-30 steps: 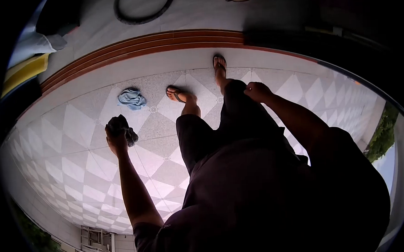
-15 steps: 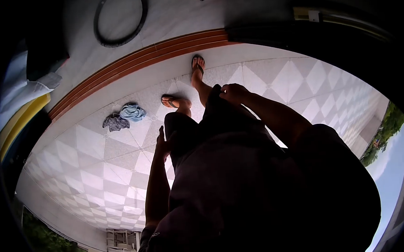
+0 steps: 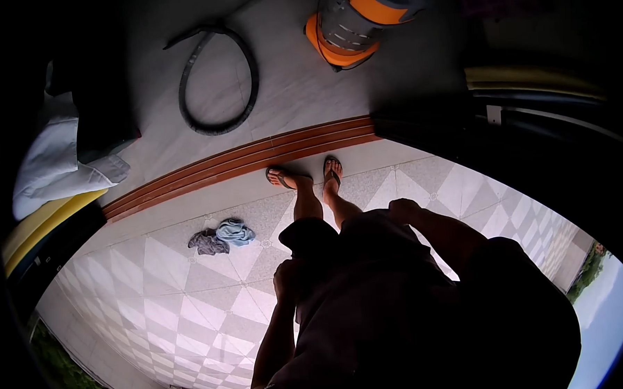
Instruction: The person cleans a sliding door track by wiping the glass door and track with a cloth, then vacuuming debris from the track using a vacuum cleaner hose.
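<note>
My left hand (image 3: pixel 285 279) is at the left side of my dark shorts (image 3: pixel 369 237), its fingers curled in toward the cloth. Shadow hides whatever they hold. My right hand (image 3: pixel 404 210) is closed like a fist on the right leg of the shorts and seems to grip the fabric. Both my feet, in dark flip-flops (image 3: pixel 333 171), stand on the pale strip before a red-brown door sill (image 3: pixel 254 155). On the tiles to the left lie two crumpled cloths, a grey one (image 3: pixel 209 242) and a light blue one (image 3: pixel 236 232).
Beyond the sill, a looped black hose (image 3: pixel 253 79) lies on the marble floor, with an orange and grey vacuum cleaner (image 3: pixel 359 18) to its right. White and yellow items (image 3: pixel 64 184) stand at the left door side. A dark door panel (image 3: pixel 531 136) is on the right.
I have come nearer the sill, with both feet now close together. More of the hose and vacuum cleaner shows. My left hand has gone from stretched fingers to curled ones.
</note>
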{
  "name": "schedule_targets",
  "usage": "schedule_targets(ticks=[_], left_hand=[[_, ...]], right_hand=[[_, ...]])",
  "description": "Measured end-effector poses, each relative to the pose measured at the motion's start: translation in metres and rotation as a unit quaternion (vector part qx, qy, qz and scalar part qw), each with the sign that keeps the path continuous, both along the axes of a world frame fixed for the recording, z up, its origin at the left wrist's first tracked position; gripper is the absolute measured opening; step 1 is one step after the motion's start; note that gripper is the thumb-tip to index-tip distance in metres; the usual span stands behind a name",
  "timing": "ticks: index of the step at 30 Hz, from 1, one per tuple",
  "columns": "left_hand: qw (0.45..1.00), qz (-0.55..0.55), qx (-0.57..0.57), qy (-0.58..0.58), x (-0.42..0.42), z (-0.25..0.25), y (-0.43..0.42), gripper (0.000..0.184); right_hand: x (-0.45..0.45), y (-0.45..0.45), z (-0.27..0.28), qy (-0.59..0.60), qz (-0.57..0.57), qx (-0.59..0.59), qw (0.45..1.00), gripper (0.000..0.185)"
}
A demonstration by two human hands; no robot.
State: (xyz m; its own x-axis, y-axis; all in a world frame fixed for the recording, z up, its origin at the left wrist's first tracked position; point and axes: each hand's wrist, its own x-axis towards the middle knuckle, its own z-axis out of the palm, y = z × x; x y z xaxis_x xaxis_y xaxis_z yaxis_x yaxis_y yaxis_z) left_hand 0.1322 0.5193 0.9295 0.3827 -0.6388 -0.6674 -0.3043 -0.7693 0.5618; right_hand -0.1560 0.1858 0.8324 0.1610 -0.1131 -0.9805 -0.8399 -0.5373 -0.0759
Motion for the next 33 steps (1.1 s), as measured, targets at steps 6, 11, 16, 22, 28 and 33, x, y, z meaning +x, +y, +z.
schedule_targets(ticks=[6,11,16,22,28,33], left_hand=[[0.981,0.129,-0.141,0.037,0.07,0.015,-0.056,0.022],[0.998,0.044,-0.041,0.012,0.157,0.006,-0.071,0.032],[0.988,0.141,0.041,0.036,0.243,-0.039,-0.002,0.049],[0.931,0.332,0.137,0.069,0.285,0.025,-0.025,0.057],[0.885,0.43,0.128,0.126,0.275,0.056,-0.113,0.057],[0.932,0.342,0.074,0.089,0.25,0.036,-0.209,0.047]], right_hand=[[0.086,-0.045,0.023,-0.174,-0.107,-0.079,0.976,0.058],[0.181,-0.126,0.084,-0.24,-0.12,-0.216,0.939,0.042],[0.162,-0.279,0.034,-0.358,-0.473,-0.253,0.764,0.035],[0.179,-0.457,0.082,-0.317,-0.81,-0.215,0.445,0.073],[0.205,-0.494,0.067,-0.325,-0.793,-0.195,0.476,0.073],[0.223,-0.492,0.092,-0.259,-0.768,-0.29,0.509,0.067]])
